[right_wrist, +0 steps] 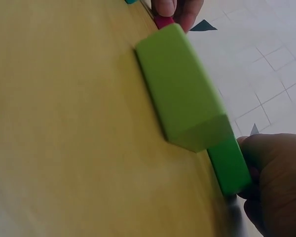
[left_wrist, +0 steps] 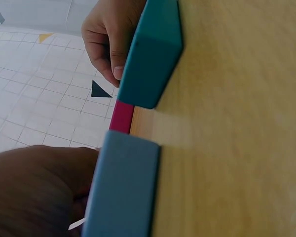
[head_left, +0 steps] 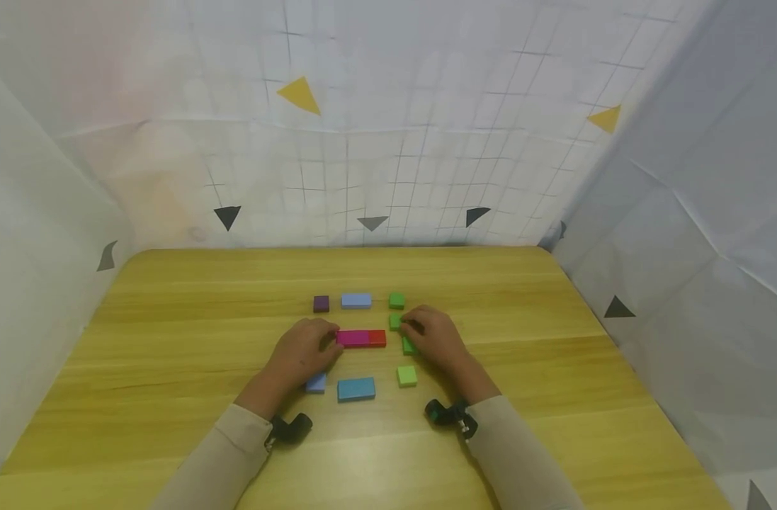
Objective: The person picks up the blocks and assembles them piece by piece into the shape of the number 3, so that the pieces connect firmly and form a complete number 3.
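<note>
Your left hand (head_left: 304, 348) pinches the left end of the magenta block (head_left: 353, 338), thumb and fingers clamped on it; your right hand (head_left: 434, 334) seems to pinch the middle green block (head_left: 394, 322) at its right end, though the lower green block (head_left: 409, 346) sits partly under that hand, so the hold is less certain.

The magenta block lies midway between the table's (head_left: 190, 354) left and right edges; its right end meets the red block (head_left: 377, 338), end to end; the middle green block is just beyond, toward the right edge. Toward the far edge you have the purple block (head_left: 321, 304), the light blue block (head_left: 356, 301) and the upper green block (head_left: 396, 301); toward the near edge, the periwinkle block (head_left: 316, 384), the blue block (head_left: 356, 389) and the lime block (head_left: 406, 376).

The arranging looks partway along; magenta and red are joined in line, most others stand apart; how much remains you cannot tell; no container shows, and the blocks are directly on the wood.
</note>
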Tool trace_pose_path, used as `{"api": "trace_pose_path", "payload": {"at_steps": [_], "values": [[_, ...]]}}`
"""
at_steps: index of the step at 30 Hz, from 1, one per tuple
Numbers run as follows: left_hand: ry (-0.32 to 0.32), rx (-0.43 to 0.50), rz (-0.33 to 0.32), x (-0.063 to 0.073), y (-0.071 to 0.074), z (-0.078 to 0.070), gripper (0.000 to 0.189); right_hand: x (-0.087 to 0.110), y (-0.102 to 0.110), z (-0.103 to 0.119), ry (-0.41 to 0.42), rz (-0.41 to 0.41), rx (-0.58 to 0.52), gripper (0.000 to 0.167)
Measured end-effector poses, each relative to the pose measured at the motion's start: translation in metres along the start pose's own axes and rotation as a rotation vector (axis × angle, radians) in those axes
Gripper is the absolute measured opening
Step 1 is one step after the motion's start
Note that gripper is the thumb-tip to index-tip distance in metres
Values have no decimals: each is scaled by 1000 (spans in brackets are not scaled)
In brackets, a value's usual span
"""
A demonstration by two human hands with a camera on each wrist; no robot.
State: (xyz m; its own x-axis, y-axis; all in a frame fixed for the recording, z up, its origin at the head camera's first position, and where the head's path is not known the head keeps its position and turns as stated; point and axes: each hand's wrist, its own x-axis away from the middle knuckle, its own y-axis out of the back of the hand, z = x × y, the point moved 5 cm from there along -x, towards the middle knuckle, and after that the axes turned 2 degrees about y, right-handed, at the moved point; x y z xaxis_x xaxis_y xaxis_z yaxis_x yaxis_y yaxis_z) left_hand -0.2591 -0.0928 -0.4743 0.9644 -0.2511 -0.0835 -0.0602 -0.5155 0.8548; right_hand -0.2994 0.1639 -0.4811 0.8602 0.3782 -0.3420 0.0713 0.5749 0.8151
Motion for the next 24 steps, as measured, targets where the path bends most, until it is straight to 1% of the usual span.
{"api": "trace_pose_path", "payload": {"at_steps": [8,16,24], "values": [[-12,-7,0,-2,-1,2,38,0,-1,2,9,-6,-16,14],[3,-12,19,-2,0,2,39,-1,-3,4,0,2,-12,14],[1,-7,13,-1,1,1,39,0,-4,5,1,-4,-11,13]]}}
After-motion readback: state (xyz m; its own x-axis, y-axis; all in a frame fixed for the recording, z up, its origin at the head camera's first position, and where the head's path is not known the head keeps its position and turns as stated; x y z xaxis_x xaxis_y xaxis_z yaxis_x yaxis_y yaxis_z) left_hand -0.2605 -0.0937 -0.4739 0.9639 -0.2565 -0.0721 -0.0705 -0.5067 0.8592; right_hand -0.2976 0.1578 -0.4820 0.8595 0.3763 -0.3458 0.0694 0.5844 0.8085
